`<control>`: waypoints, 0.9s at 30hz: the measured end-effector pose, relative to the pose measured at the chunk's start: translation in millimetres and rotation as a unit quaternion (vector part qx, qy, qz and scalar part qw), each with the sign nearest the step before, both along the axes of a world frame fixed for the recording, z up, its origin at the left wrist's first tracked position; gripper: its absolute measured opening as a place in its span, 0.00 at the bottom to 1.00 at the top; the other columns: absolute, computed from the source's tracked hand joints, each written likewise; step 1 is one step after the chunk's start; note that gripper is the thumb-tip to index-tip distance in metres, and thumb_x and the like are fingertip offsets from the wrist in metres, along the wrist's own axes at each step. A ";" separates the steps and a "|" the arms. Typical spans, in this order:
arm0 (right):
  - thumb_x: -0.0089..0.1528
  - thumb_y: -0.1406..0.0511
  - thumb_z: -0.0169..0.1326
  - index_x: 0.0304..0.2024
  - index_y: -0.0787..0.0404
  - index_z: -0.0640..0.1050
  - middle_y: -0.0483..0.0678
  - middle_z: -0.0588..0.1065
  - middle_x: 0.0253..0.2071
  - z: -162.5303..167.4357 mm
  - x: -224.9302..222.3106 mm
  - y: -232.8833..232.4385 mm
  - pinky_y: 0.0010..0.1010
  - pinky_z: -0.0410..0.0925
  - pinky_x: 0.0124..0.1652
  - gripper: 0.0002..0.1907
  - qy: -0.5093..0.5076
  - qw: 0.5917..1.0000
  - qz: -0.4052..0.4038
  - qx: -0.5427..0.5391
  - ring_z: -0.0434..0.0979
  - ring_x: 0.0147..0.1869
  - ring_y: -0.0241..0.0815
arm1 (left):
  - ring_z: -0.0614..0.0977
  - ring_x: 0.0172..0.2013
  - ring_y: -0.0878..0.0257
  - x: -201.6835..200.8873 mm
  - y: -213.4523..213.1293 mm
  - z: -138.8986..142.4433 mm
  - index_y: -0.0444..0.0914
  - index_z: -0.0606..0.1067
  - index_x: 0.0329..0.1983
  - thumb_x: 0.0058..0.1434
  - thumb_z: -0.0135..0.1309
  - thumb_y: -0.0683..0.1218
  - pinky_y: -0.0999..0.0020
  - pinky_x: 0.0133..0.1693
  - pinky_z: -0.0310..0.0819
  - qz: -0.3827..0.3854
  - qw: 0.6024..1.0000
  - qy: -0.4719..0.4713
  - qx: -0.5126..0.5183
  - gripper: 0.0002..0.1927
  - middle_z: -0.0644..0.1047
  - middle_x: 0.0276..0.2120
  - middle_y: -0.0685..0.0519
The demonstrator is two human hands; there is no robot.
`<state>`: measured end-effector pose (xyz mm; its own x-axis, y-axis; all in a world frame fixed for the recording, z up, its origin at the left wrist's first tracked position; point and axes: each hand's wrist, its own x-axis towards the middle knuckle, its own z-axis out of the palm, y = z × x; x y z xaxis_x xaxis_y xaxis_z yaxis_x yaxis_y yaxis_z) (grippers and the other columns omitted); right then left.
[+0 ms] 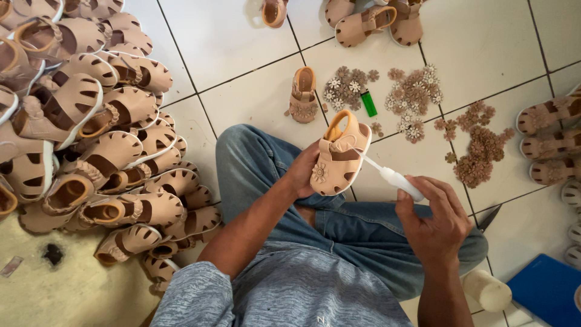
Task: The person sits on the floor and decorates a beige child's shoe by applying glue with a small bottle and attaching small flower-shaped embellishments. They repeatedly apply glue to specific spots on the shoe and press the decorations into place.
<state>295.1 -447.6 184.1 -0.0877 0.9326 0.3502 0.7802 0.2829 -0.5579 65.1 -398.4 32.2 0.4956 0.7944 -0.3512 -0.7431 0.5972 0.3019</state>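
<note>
Two hands at work, left hand [302, 172] fingers gripping pink sandal [339, 158], right hand [437, 223] fingers pinching white glue bottle [396, 180]

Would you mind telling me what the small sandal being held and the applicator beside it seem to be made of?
The sandal looks like matte beige faux leather or soft synthetic, judging by its smooth cut-out upper, with a pale sole edge. The applicator in the right hand appears to be glossy white plastic with a thin nozzle.
</note>
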 end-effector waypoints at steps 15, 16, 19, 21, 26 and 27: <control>0.65 0.70 0.64 0.50 0.63 0.81 0.52 0.81 0.47 -0.4 -2.7 0.6 0.31 0.76 0.48 0.11 0.017 1.000 0.002 0.008 0.84 0.49 0.44 | 0.84 0.46 0.59 -0.3 -1.8 -6.3 0.36 0.68 0.66 0.76 0.39 0.51 0.62 0.48 0.83 -0.012 1.000 -0.016 -0.015 0.21 0.79 0.52 0.47; 0.65 0.70 0.64 0.50 0.64 0.81 0.52 0.81 0.48 -0.2 -3.8 1.5 0.31 0.76 0.48 0.11 0.012 1.000 0.001 0.013 0.84 0.49 0.45 | 0.84 0.46 0.59 0.6 -2.3 -7.5 0.36 0.67 0.66 0.77 0.39 0.51 0.62 0.49 0.83 -0.008 0.999 -0.030 -0.007 0.21 0.79 0.52 0.48; 0.63 0.70 0.65 0.48 0.63 0.81 0.52 0.81 0.47 2.1 -5.5 0.1 0.32 0.75 0.46 0.11 -0.003 1.000 -0.012 -0.001 0.84 0.50 0.47 | 0.84 0.46 0.60 1.1 -3.2 -13.5 0.35 0.68 0.66 0.77 0.39 0.51 0.63 0.48 0.83 -0.003 0.999 -0.030 -0.020 0.21 0.79 0.52 0.47; 0.64 0.70 0.65 0.49 0.62 0.81 0.51 0.81 0.45 2.0 -4.3 0.1 0.31 0.75 0.46 0.11 0.005 1.000 -0.008 -0.010 0.83 0.48 0.45 | 0.84 0.47 0.59 1.2 -5.2 -19.5 0.36 0.67 0.67 0.77 0.40 0.51 0.62 0.49 0.82 0.003 1.000 -0.021 -0.012 0.21 0.79 0.53 0.47; 0.64 0.71 0.64 0.48 0.64 0.79 0.52 0.79 0.50 -9.6 10.9 0.0 0.30 0.74 0.47 0.11 0.048 0.999 -0.018 -0.008 0.82 0.49 0.45 | 0.84 0.50 0.54 -2.0 -8.3 -38.4 0.34 0.68 0.67 0.74 0.42 0.57 0.58 0.52 0.82 0.010 0.998 -0.047 -0.042 0.28 0.78 0.56 0.43; 0.65 0.71 0.63 0.47 0.66 0.78 0.54 0.78 0.51 -13.5 19.3 1.2 0.30 0.74 0.48 0.09 0.056 0.998 -0.040 -0.002 0.81 0.50 0.46 | 0.84 0.50 0.53 -7.7 -9.5 -40.9 0.34 0.68 0.66 0.73 0.43 0.59 0.57 0.52 0.82 0.015 0.997 -0.054 -0.046 0.29 0.78 0.56 0.43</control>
